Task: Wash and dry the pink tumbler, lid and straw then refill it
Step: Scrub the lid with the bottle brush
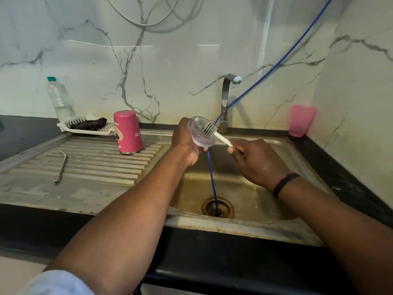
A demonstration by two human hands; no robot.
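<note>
- Left hand (pixel 187 143) holds the clear lid (pixel 201 133) over the sink (pixel 251 201), fingers curled round its rim, open side facing the camera.
- Right hand (pixel 255 160) pinches the white handle of a brush (pixel 212 129); bristle head sits inside the lid, touching it.
- Both grips closed on their items, neither spread.
- Pink tumbler (pixel 127 132) stands upside down on the ribbed drainboard (pixel 95 165), left of the sink.
- Metal straw (pixel 61 167) lies flat on the drainboard, well apart from the tumbler, bent end away from the camera.
- White tray (pixel 85 127) behind the tumbler carries a dark cloth (pixel 89 123); water bottle (pixel 60 99) with green cap just behind it.
- Tap (pixel 226 101) at sink rear; blue hose (pixel 212 177) runs down into the drain.
- Pink cup (pixel 302 120) on the dark worktop (pixel 344 177), right corner.
</note>
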